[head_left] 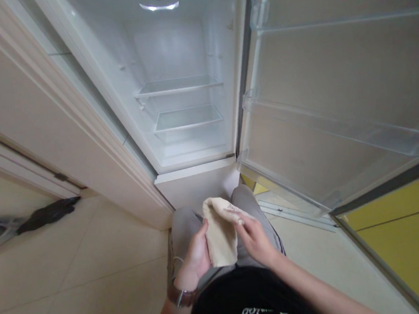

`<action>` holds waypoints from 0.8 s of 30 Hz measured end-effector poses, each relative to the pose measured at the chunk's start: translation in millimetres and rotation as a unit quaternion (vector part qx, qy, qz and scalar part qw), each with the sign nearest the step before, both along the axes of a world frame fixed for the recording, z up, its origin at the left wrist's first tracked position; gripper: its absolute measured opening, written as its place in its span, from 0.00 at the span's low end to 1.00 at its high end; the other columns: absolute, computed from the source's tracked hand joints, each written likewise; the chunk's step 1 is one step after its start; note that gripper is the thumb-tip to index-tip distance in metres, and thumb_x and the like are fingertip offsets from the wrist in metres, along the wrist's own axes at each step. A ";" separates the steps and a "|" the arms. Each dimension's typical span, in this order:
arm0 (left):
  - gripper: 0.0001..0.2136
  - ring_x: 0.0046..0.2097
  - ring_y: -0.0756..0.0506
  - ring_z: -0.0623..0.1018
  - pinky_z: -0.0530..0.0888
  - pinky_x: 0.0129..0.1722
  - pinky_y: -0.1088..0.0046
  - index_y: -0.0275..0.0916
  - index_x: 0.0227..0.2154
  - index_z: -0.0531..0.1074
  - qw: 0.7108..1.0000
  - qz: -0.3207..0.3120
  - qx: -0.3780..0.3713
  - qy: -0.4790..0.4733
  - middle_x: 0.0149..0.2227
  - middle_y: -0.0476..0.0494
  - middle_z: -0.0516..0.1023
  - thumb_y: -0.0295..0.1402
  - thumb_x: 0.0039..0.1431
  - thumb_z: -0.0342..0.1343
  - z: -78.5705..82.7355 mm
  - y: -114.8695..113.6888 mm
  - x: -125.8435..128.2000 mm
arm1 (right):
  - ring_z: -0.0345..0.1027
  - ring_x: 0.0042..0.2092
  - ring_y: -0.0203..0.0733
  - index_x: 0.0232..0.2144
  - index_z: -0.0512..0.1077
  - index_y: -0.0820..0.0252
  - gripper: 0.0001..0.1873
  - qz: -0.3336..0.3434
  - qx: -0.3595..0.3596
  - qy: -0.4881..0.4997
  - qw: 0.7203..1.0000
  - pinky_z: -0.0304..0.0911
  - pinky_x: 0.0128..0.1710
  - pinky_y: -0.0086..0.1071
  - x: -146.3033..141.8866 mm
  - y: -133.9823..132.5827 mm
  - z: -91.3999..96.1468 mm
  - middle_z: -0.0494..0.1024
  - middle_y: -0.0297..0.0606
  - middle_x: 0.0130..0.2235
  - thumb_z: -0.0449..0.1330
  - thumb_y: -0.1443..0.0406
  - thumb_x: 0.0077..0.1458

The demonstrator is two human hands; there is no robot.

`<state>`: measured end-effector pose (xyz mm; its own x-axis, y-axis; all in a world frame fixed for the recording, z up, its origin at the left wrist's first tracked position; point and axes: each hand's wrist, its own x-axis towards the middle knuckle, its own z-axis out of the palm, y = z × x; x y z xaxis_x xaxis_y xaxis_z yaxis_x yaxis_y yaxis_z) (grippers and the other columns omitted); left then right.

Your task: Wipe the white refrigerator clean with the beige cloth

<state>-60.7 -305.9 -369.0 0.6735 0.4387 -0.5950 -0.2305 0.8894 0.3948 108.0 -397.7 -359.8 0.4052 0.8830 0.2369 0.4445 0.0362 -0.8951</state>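
Observation:
A folded cream-coloured cloth [222, 242] is held over my lap, with a small dark print showing on its upper right fold. My left hand [198, 254] grips the cloth's left edge, thumb on top, and a brown-strapped watch sits on that wrist. On the other side, my right hand [253, 236] pinches the upper right fold; some of its fingers are hidden by the cloth. Straight ahead stands an open refrigerator [192, 168] with its inside light on, and neither hand touches it.
Inside the fridge are two glass shelves, an upper shelf [180, 84] and a lower shelf [189, 117]. The open fridge door [335, 76] with clear racks fills the right side. A yellow cabinet [414, 241] lies beyond it. At left are a door frame [80, 125] and a dark bag [48, 215] on the floor.

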 end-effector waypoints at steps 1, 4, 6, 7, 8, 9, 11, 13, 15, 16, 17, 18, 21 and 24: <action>0.26 0.54 0.36 0.79 0.72 0.59 0.58 0.31 0.63 0.65 1.000 0.013 0.000 -0.019 0.51 0.31 0.80 0.43 0.69 0.51 -0.5 -2.0 4.0 | 0.70 0.56 0.44 0.53 0.73 0.57 0.19 0.059 0.000 -0.051 0.997 0.65 0.58 0.38 -7.4 -3.4 -0.7 0.78 0.41 0.53 0.48 0.57 0.70; 0.26 0.55 0.37 0.79 0.72 0.60 0.59 0.29 0.63 0.66 0.996 0.058 0.006 -0.060 0.52 0.30 0.79 0.43 0.71 0.48 0.1 -4.3 12.8 | 0.52 0.70 0.46 0.66 0.62 0.53 0.25 0.201 -0.016 -0.225 0.953 0.54 0.69 0.46 -25.6 -14.7 -7.7 0.63 0.39 0.67 0.50 0.64 0.68; 0.25 0.55 0.37 0.79 0.72 0.60 0.60 0.27 0.63 0.65 0.995 0.076 0.010 -0.059 0.52 0.30 0.79 0.42 0.72 0.46 1.8 -3.5 14.7 | 0.42 0.73 0.47 0.69 0.56 0.53 0.30 0.229 -0.033 -0.306 0.924 0.50 0.71 0.49 -31.7 -19.0 -12.7 0.54 0.37 0.71 0.50 0.65 0.67; 0.25 0.55 0.38 0.78 0.72 0.61 0.60 0.27 0.63 0.65 0.995 0.079 0.011 -0.055 0.52 0.30 0.79 0.41 0.72 0.45 2.9 -2.8 14.6 | 0.39 0.74 0.48 0.70 0.54 0.53 0.31 0.231 -0.041 -0.329 0.914 0.48 0.71 0.50 -33.2 -19.8 -14.1 0.51 0.37 0.72 0.51 0.66 0.67; 0.25 0.55 0.38 0.78 0.72 0.61 0.60 0.27 0.63 0.65 0.995 0.079 0.012 -0.052 0.52 0.30 0.79 0.41 0.72 0.45 4.1 -2.0 14.0 | 0.36 0.74 0.48 0.71 0.52 0.54 0.32 0.233 -0.049 -0.343 0.908 0.47 0.71 0.51 -34.0 -20.0 -14.4 0.48 0.37 0.72 0.51 0.65 0.66; 0.26 0.56 0.38 0.78 0.71 0.61 0.59 0.28 0.63 0.64 0.996 0.077 0.015 -0.051 0.53 0.30 0.79 0.42 0.72 0.45 5.2 -1.2 13.0 | 0.35 0.74 0.48 0.71 0.51 0.54 0.33 0.235 -0.055 -0.349 0.905 0.46 0.71 0.52 -34.3 -19.7 -13.8 0.46 0.37 0.73 0.51 0.64 0.66; 0.26 0.56 0.37 0.78 0.71 0.62 0.59 0.28 0.64 0.64 0.997 0.061 0.023 -0.052 0.53 0.30 0.79 0.41 0.72 0.46 6.9 0.4 9.8 | 0.33 0.74 0.50 0.72 0.49 0.55 0.36 0.248 -0.058 -0.340 0.905 0.44 0.72 0.53 -33.4 -19.0 -10.4 0.44 0.38 0.73 0.54 0.62 0.65; 0.25 0.56 0.36 0.78 0.70 0.62 0.58 0.29 0.64 0.65 0.998 0.038 0.039 -0.042 0.53 0.30 0.78 0.39 0.70 0.50 7.3 1.9 5.7 | 0.37 0.74 0.49 0.71 0.50 0.54 0.38 0.272 -0.043 -0.306 0.911 0.46 0.72 0.51 -29.3 -18.6 -6.0 0.48 0.38 0.73 0.57 0.59 0.63; 0.25 0.56 0.35 0.78 0.70 0.62 0.57 0.29 0.64 0.65 0.998 0.018 0.061 -0.023 0.53 0.31 0.79 0.36 0.67 0.54 6.8 3.2 0.6 | 0.47 0.72 0.46 0.69 0.55 0.52 0.36 0.259 -0.004 -0.246 0.934 0.50 0.70 0.46 -20.1 -17.8 -2.2 0.58 0.38 0.70 0.58 0.58 0.62; 0.26 0.56 0.35 0.78 0.69 0.63 0.56 0.30 0.64 0.64 0.997 0.006 0.068 -0.018 0.53 0.31 0.79 0.35 0.66 0.56 6.5 3.8 -2.2 | 0.51 0.70 0.44 0.67 0.58 0.51 0.33 0.224 0.018 -0.212 0.951 0.52 0.70 0.44 -13.3 -16.9 -0.5 0.62 0.39 0.68 0.58 0.59 0.62; 0.26 0.56 0.35 0.78 0.69 0.63 0.55 0.31 0.64 0.64 0.997 -0.009 0.072 -0.019 0.52 0.31 0.79 0.35 0.65 0.57 6.4 4.5 -5.2 | 0.54 0.69 0.44 0.65 0.61 0.51 0.30 0.174 0.039 -0.179 0.968 0.52 0.69 0.44 -5.1 -15.5 1.1 0.64 0.40 0.66 0.59 0.59 0.62; 0.26 0.57 0.34 0.77 0.68 0.63 0.54 0.33 0.64 0.65 0.997 -0.027 0.069 -0.028 0.52 0.32 0.79 0.35 0.64 0.57 6.6 5.2 -8.1 | 0.54 0.69 0.46 0.64 0.62 0.52 0.30 0.121 0.050 -0.147 0.980 0.52 0.69 0.45 4.1 -13.8 2.8 0.65 0.41 0.66 0.60 0.59 0.61; 0.26 0.58 0.33 0.77 0.67 0.64 0.52 0.35 0.63 0.66 0.992 -0.096 0.036 -0.073 0.53 0.33 0.79 0.38 0.63 0.58 7.9 7.2 -14.6 | 0.61 0.64 0.50 0.61 0.65 0.54 0.34 0.083 -0.009 -0.050 0.995 0.57 0.65 0.46 31.7 -8.6 6.6 0.68 0.44 0.63 0.66 0.55 0.56; 0.27 0.56 0.31 0.78 0.69 0.62 0.50 0.35 0.60 0.69 0.988 -0.133 0.043 -0.069 0.52 0.31 0.80 0.42 0.61 0.61 7.4 8.2 -14.0 | 0.71 0.44 0.42 0.46 0.74 0.60 0.24 0.140 -0.110 0.048 0.983 0.68 0.45 0.33 48.2 -6.9 3.8 0.78 0.37 0.43 0.67 0.50 0.53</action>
<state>-74.7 -297.7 -361.6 0.8436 0.2805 -0.4579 -0.0505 0.8904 0.4524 156.2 -404.6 -356.0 0.1496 0.9887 0.0006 0.3582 -0.0536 -0.9321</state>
